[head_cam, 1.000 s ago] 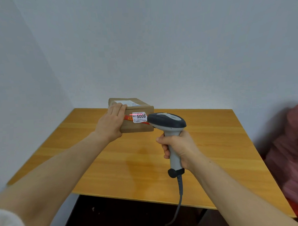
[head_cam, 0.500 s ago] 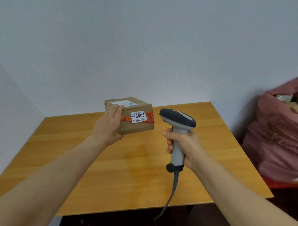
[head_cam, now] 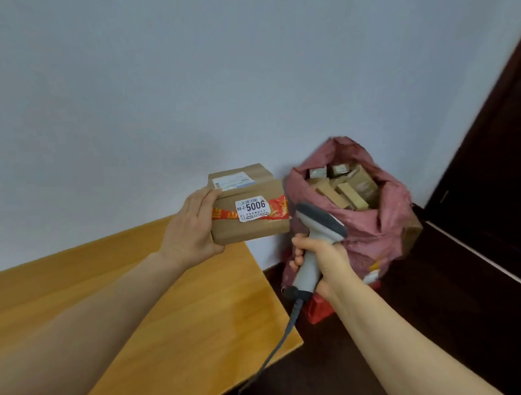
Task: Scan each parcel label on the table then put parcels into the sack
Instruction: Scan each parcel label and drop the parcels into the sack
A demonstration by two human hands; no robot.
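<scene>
The left hand (head_cam: 192, 234) grips the parcel (head_cam: 250, 229) above the right edge of the bench (head_cam: 184, 335), hiding its left end; small print on the label (head_cam: 252, 209) is unreadable. The right hand (head_cam: 326, 261) clasps the scanner (head_cam: 320, 221), cable (head_cam: 277, 346) cut off below, before the box-filled sack (head_cam: 371, 237) against the grey wall (head_cam: 158, 82).

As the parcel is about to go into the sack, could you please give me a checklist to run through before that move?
1. Grip: the left hand holds the brown cardboard parcel clear of the wooden table: ok.
2. White 5006 label scanned: cannot tell.
3. Pink plastic sack has its mouth open upward: ok.
4. Room inside: cardboard boxes are piled near the rim: cannot tell.
5. Path: the grey handheld scanner in the right hand sits between parcel and sack: not ok.
</scene>
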